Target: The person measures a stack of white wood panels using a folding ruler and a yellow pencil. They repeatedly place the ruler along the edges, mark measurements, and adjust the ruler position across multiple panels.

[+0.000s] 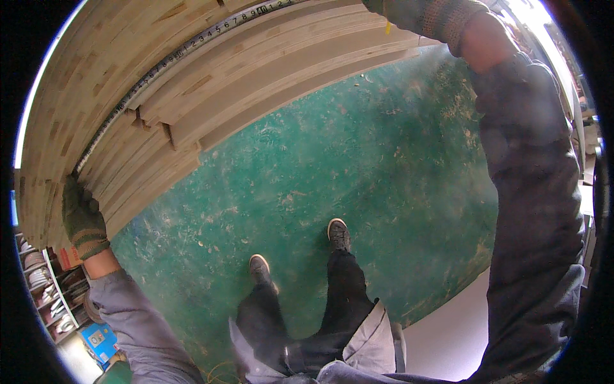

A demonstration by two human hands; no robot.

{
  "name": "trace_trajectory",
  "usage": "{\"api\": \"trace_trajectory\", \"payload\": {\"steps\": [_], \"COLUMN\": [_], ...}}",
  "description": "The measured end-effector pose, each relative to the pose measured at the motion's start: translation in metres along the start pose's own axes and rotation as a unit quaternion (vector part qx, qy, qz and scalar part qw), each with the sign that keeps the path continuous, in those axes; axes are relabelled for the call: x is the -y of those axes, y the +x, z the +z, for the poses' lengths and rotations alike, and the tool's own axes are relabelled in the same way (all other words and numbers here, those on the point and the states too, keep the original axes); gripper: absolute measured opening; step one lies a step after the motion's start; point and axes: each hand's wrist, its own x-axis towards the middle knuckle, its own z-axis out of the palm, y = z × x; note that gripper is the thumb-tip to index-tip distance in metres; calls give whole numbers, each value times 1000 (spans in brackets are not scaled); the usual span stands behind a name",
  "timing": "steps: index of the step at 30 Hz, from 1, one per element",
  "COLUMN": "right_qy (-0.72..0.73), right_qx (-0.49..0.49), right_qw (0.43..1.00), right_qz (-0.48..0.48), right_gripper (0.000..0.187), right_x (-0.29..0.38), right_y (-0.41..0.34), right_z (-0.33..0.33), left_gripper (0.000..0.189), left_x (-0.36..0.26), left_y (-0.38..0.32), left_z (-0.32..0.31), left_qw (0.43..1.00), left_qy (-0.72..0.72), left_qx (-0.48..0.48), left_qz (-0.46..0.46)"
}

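A stack of laminated wooden boards (201, 91) curves across the upper left, its edges uneven. Along it runs a metal tape measure blade (211, 34), marked with black numbers. My left hand (85, 216), in a green and brown knit glove, holds the blade's lower end against the boards at the far left. My right hand (417, 17), in a similar glove, is at the stack's top right, partly cut off by the picture's edge. A short yellow strip (388, 27) hangs just below it. Whether its fingers grip something cannot be seen.
The green floor (297, 168) bears scuffs and pale flecks; my shoes stand on it. Shelves (57, 288) with rolls and a blue box (100, 342) are at the lower left. A pale flat surface (446, 331) lies at the lower right.
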Motion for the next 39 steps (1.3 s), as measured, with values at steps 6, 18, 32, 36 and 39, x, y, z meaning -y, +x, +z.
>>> {"api": "trace_trajectory", "payload": {"steps": [6,18,32,36,39], "right_qy": [-30,-228,13,92,96], "right_qx": [53,192,-120,-151,-76], "right_qw": [998,947,990,981,992], "right_qz": [11,-116,-74,-82,-41], "right_gripper": [50,42,43,40,38], "right_x": [3,-4,-10,-14,-30], "right_y": [8,23,-3,-49,-79], "right_z": [-3,-4,42,54,54], "left_gripper": [31,26,29,23,22], "left_x": [8,-2,9,5,10], "left_y": [8,-2,-9,-41,-99], "left_z": [-10,2,-5,9,43], "left_qw": [991,999,997,984,979], "left_qy": [96,32,-41,-122,-143], "left_qx": [45,11,27,-5,-32], "left_qz": [81,-5,-56,-129,-140]}}
